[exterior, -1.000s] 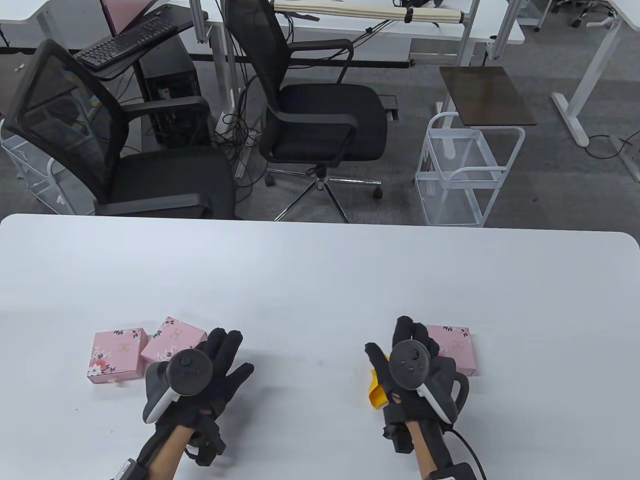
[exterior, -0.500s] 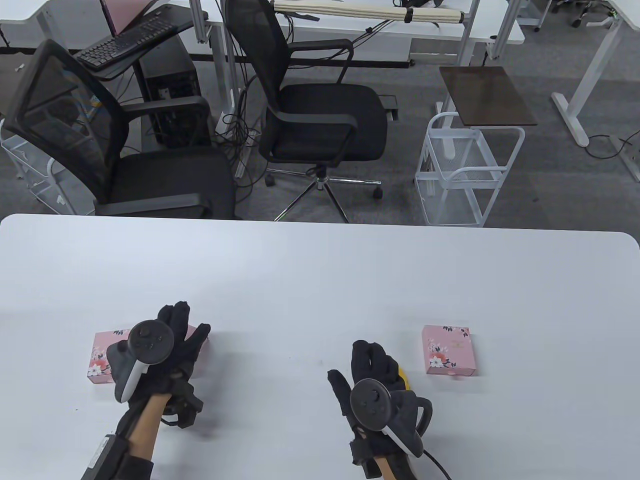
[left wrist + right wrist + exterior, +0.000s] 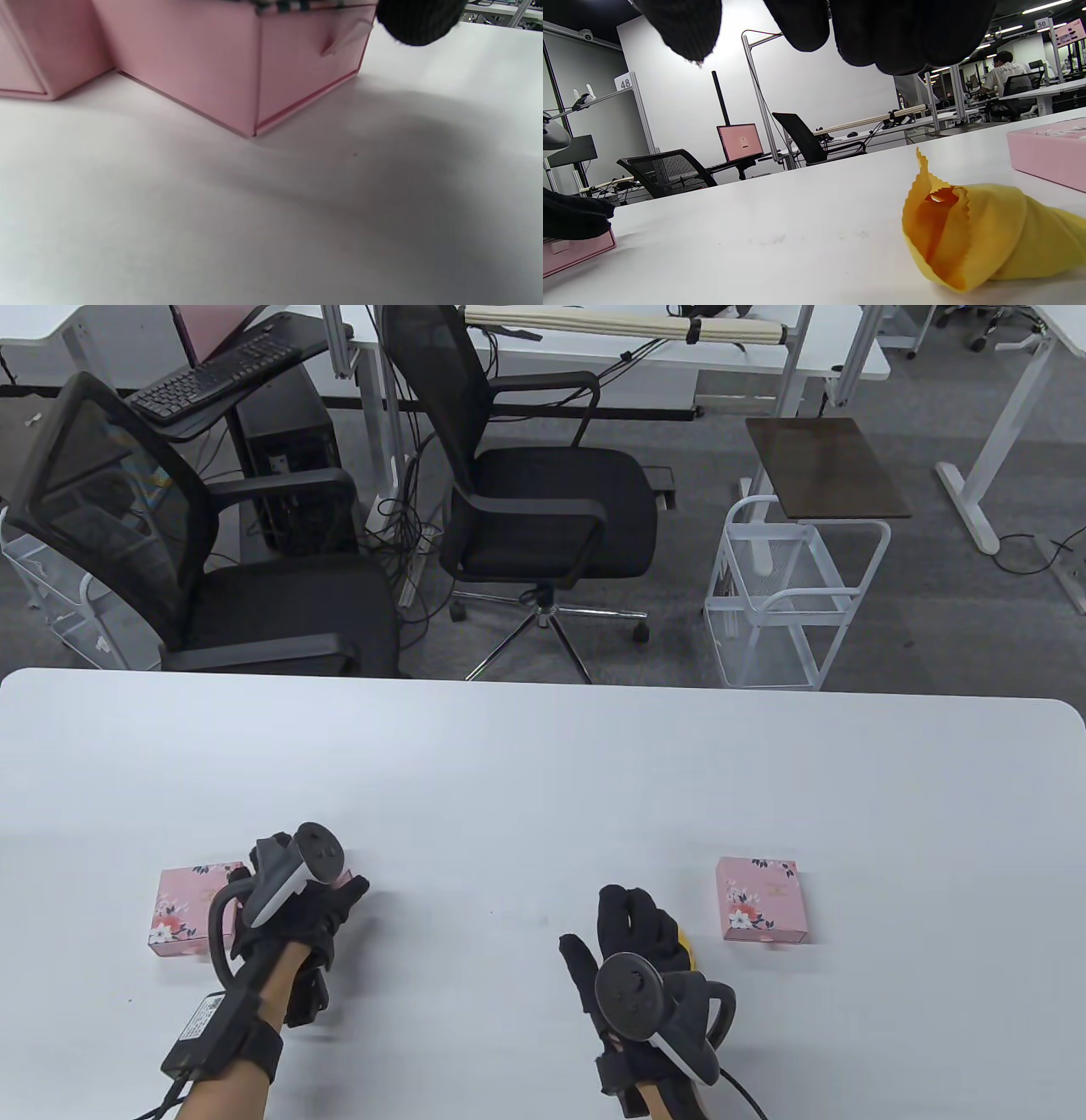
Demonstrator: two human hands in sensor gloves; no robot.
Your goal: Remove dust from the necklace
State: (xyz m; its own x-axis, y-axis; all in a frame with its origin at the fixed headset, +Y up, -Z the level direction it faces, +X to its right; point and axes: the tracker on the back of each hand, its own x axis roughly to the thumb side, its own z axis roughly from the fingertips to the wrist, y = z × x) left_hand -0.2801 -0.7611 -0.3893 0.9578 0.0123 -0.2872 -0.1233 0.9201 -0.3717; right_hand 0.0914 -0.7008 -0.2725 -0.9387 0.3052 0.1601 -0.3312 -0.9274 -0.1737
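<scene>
No necklace shows in any view. Three pink floral boxes lie on the white table (image 3: 543,780). My left hand (image 3: 318,899) is turned on its side over the middle pink box (image 3: 237,63), which it mostly hides in the table view. Its fingers lie on the lid, and the thumb tip (image 3: 418,21) is by the box's front pull tab (image 3: 343,36). I cannot see whether it grips. My right hand (image 3: 628,916) hovers open, fingers (image 3: 908,29) spread, just above a crumpled yellow cloth (image 3: 984,237), which also shows in the table view (image 3: 685,952).
One pink box (image 3: 182,908) lies left of my left hand, touching the middle one. Another pink box (image 3: 761,899) lies right of the cloth. Black office chairs (image 3: 543,500) and a white wire cart (image 3: 789,594) stand beyond the table's far edge.
My left hand slid left onto the middle box and rolled onto its side. My right hand pulled back from the right box toward the cloth, then held still.
</scene>
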